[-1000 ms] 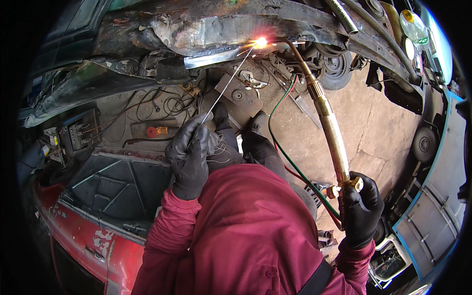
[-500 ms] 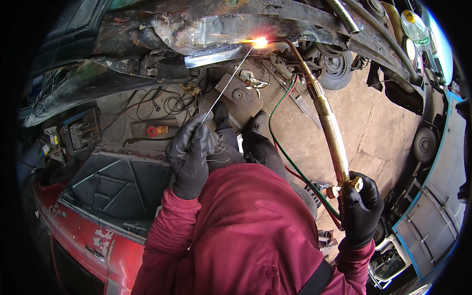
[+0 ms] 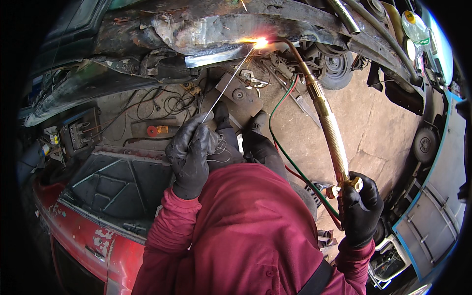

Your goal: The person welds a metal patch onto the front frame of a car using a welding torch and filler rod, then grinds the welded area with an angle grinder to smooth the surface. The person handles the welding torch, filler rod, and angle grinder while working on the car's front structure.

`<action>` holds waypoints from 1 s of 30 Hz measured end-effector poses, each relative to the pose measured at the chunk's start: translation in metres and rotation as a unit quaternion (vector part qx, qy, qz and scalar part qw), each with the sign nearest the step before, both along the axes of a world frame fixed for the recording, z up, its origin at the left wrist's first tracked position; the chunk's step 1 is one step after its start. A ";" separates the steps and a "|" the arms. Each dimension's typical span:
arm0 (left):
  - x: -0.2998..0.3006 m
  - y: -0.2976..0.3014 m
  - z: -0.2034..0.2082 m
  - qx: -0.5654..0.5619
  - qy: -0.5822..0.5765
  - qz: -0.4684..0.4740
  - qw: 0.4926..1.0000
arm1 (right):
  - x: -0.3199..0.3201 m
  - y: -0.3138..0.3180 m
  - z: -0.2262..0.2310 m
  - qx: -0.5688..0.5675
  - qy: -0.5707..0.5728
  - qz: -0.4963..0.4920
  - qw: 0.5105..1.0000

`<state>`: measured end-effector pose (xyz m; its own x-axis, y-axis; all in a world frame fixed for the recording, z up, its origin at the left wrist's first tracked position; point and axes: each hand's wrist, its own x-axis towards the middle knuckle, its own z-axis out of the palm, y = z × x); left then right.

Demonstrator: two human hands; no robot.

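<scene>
My left hand (image 3: 189, 155), in a black glove, is closed on a thin metal filler rod (image 3: 227, 87). The rod slants up and away, and its far tip meets a bright flame (image 3: 260, 43). Around the butt of a brass welding torch (image 3: 330, 130) my gloved right hand (image 3: 363, 209) is wrapped, beside the valve knobs. The torch's bent copper tip (image 3: 291, 47) points left into the flame. That flame plays on the lower edge of a rusty vehicle body panel (image 3: 182, 32), where a bright metal strip (image 3: 216, 56) runs along. Glare hides the exact contact spot.
Green and red hoses (image 3: 282, 147) loop down from the torch. At left stands a red car body (image 3: 93, 236); cables (image 3: 179, 104) and an angle grinder (image 3: 160, 130) lie on the floor. A plastic bottle (image 3: 415, 28) sits at upper right, above a wheel (image 3: 337, 71).
Sparks now fall below the flame, and an orange flare spreads wider to its left. Both hands and the torch hold nearly the same place.
</scene>
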<state>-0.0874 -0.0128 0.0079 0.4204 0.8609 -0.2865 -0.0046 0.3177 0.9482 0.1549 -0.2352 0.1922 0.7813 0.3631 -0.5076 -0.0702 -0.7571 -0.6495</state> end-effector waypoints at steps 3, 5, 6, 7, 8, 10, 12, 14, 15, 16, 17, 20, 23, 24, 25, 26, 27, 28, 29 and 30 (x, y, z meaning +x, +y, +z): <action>0.000 0.000 0.001 0.005 0.005 -0.004 1.000 | 0.000 0.001 0.000 0.003 0.001 -0.001 1.000; 0.000 0.000 0.002 0.011 0.012 -0.005 1.000 | 0.000 0.001 0.000 0.007 0.008 -0.007 1.000; 0.001 0.000 0.002 0.015 0.016 -0.006 1.000 | 0.000 0.000 0.000 0.007 0.009 -0.005 1.000; 0.001 0.000 0.002 0.019 0.020 -0.006 1.000 | 0.000 0.000 0.000 0.006 0.010 -0.004 1.000; 0.001 0.000 0.002 0.019 0.019 -0.007 1.000 | 0.000 0.000 0.000 0.005 0.011 -0.003 1.000; 0.001 0.000 0.002 0.013 0.011 -0.007 1.000 | 0.000 -0.001 -0.001 0.002 0.003 -0.001 1.000; 0.002 0.000 0.001 0.017 0.003 -0.001 1.000 | 0.001 -0.001 -0.001 0.006 0.003 -0.001 1.000; 0.002 0.000 0.001 0.015 -0.008 0.003 1.000 | 0.001 -0.002 -0.002 0.012 0.010 -0.005 1.000; 0.002 0.000 0.001 0.014 -0.013 0.003 1.000 | 0.001 -0.002 -0.002 0.018 0.009 0.000 1.000; 0.002 0.000 0.001 0.005 -0.026 0.005 1.000 | 0.001 -0.001 -0.002 0.018 0.008 0.000 1.000; 0.002 0.000 0.001 0.011 -0.010 0.006 1.000 | 0.001 -0.001 -0.002 0.019 0.008 0.001 1.000; 0.001 0.000 0.002 0.006 0.010 0.010 1.000 | 0.001 0.000 0.000 -0.011 0.017 -0.017 1.000; 0.000 0.000 0.001 0.005 0.027 0.010 1.000 | 0.001 0.000 0.000 -0.011 0.022 -0.024 0.999; 0.001 0.000 0.001 0.008 0.032 0.010 0.999 | 0.001 0.000 0.000 -0.003 0.021 -0.021 1.000; 0.001 0.000 0.001 0.010 0.038 0.010 0.999 | 0.001 0.000 -0.001 -0.002 0.021 -0.021 1.000; 0.001 0.000 0.001 0.010 0.035 0.010 0.999 | 0.001 0.000 -0.001 -0.002 0.022 -0.022 1.000; 0.002 0.000 0.001 0.010 0.032 0.010 0.999 | 0.001 0.000 -0.001 0.000 0.014 -0.014 1.000; 0.002 0.000 0.002 0.010 0.029 0.010 0.999 | 0.001 0.000 -0.002 0.002 0.006 -0.006 1.000; 0.002 0.000 0.002 0.004 0.030 0.012 0.999 | 0.001 0.000 -0.002 -0.010 -0.003 -0.003 1.000; 0.002 0.000 0.003 -0.001 0.031 0.015 0.999 | 0.001 0.000 -0.002 0.004 0.004 0.000 1.000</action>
<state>-0.0850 -0.0126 0.0106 0.3759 0.8720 -0.3136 0.0446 0.3211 0.9460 0.1560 -0.2355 0.1902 0.7774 0.3673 -0.5106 -0.0757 -0.7513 -0.6556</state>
